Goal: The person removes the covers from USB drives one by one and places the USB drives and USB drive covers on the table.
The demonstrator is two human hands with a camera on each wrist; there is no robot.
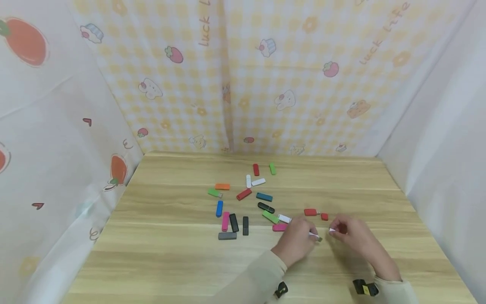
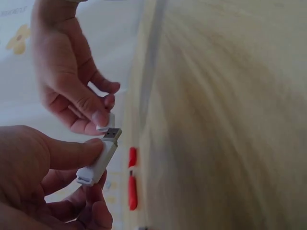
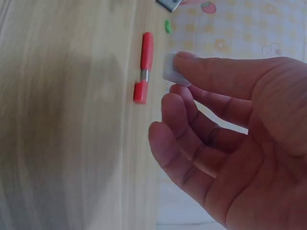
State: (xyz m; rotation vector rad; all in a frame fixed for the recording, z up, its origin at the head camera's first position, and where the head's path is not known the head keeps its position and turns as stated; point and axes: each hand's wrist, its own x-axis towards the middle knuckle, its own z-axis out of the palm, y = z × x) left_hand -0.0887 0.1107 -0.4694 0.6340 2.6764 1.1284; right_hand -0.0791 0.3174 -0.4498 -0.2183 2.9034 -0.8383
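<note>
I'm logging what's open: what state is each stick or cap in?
White plastic USB stick: uncapped, held in left hand
White plastic cap: off, held in right hand
Red plastic USB stick: uncapped
Red plastic cap: off
Leftmost green plastic USB stick: connector exposed
Other sticks: no bare connector visible

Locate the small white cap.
In the head view, the white cap is pinched in the right hand, to the right of the white USB stick in the left hand and just below the small red cap.
</note>
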